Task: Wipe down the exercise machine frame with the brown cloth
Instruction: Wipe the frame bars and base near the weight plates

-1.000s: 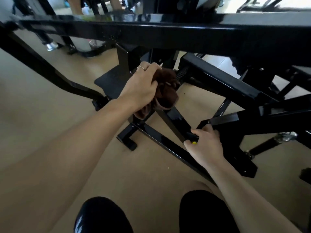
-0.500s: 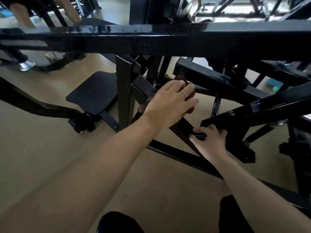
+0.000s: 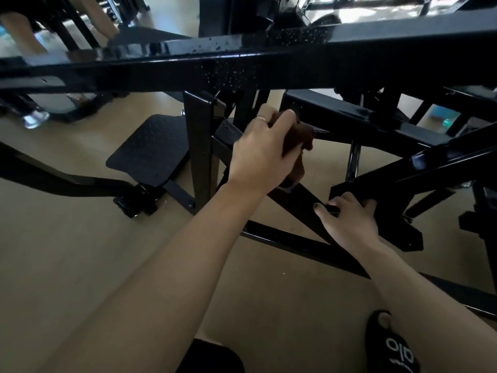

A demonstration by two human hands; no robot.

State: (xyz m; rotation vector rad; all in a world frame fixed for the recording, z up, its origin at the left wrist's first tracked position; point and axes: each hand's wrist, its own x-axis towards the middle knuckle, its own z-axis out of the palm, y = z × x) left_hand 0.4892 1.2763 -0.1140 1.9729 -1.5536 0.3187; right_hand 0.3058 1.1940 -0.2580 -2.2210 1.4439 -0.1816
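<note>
The black exercise machine frame [image 3: 269, 65] fills the upper half of the view, with a thick horizontal beam on top and slanted bars below it. My left hand [image 3: 261, 152] grips the bunched brown cloth [image 3: 301, 141] against a slanted bar under the beam; most of the cloth is hidden by my fingers. Lower right, my right hand [image 3: 347, 219] grips the edge of another slanted bar of the frame [image 3: 304, 208].
A black textured footplate [image 3: 150, 149] sits to the left on the tan floor [image 3: 80, 251]. Another person's legs and shoe [image 3: 35, 119] stand at the far left behind the beam. My black slipper [image 3: 390, 348] is at the bottom right.
The view has shifted to the right and closer to the frame. My left hand with the cloth has slid along the slanted bar. My right hand keeps its hold on the lower bar.
</note>
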